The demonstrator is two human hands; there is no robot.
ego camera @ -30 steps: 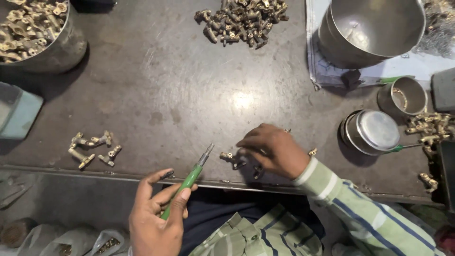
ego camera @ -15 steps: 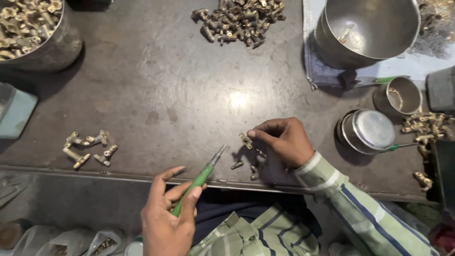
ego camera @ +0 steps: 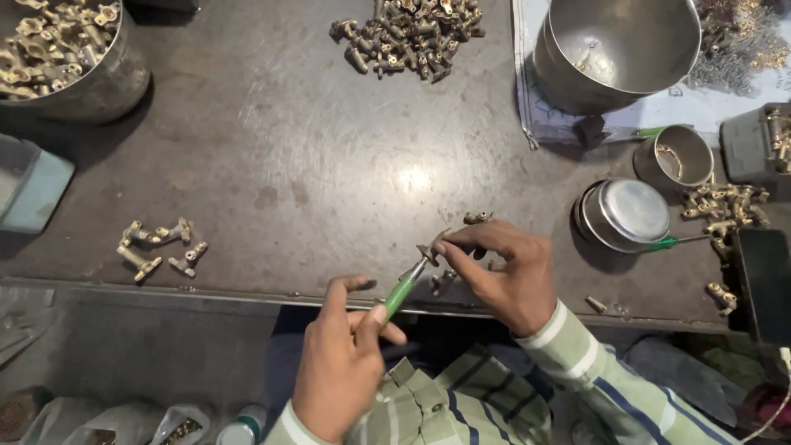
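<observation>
My left hand (ego camera: 344,354) grips a green-handled screwdriver (ego camera: 400,292), its metal tip pointing up and to the right. My right hand (ego camera: 501,268) pinches a small brass fitting (ego camera: 430,248) between thumb and fingers, and the screwdriver's tip meets that fitting. Both hands hover over the near edge of the dark metal table (ego camera: 313,165). A few more brass fittings (ego camera: 446,278) lie on the table just under my right hand, and one (ego camera: 477,217) sits beyond its fingers.
A small group of brass fittings (ego camera: 156,247) lies at left, a bigger pile (ego camera: 408,35) at the top. A metal bowl of fittings (ego camera: 62,53) stands top left, a large steel pot (ego camera: 622,49) top right, small tins (ego camera: 630,214) and another green-handled tool (ego camera: 671,242) at right.
My right hand lifted a brass fitting off the table and brought it to the screwdriver tip. My left hand moved right and raised the screwdriver to meet it.
</observation>
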